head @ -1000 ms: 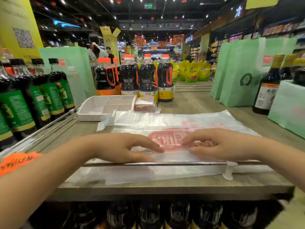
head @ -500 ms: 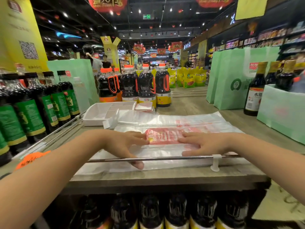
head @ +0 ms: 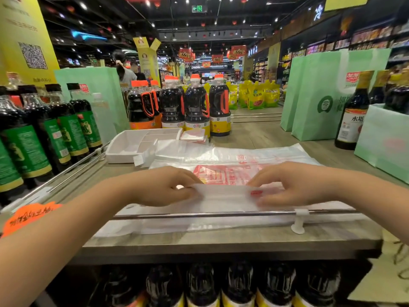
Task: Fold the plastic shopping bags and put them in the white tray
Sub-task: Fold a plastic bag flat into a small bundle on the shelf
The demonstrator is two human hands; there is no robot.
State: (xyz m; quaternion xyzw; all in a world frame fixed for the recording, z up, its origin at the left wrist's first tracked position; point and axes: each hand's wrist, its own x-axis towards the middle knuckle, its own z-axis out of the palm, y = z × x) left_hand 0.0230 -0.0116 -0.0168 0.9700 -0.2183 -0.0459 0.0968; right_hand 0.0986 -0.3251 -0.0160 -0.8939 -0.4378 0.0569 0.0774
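A translucent white plastic shopping bag [head: 223, 173] with red print lies flat across the wooden shelf top. Its near edge is lifted and turned over towards the far side. My left hand [head: 163, 187] pinches that raised edge at its left end and my right hand [head: 294, 185] pinches it at the right end. More flat bags [head: 199, 149] lie behind it. The white tray [head: 124, 147], with dividers, stands at the back left. A small folded bag [head: 192, 136] lies beside the tray on its right.
A metal rail [head: 221, 214] runs along the shelf's front edge over the bag. Dark sauce bottles stand at the left [head: 44, 129] and behind the tray [head: 194, 105]. Green paper bags [head: 321, 96] and a bottle [head: 352, 116] stand right. People stand far back.
Both hands went from pressing flat on the bag to pinching its near edge, which is now lifted and turned over away from me. The camera has tilted slightly.
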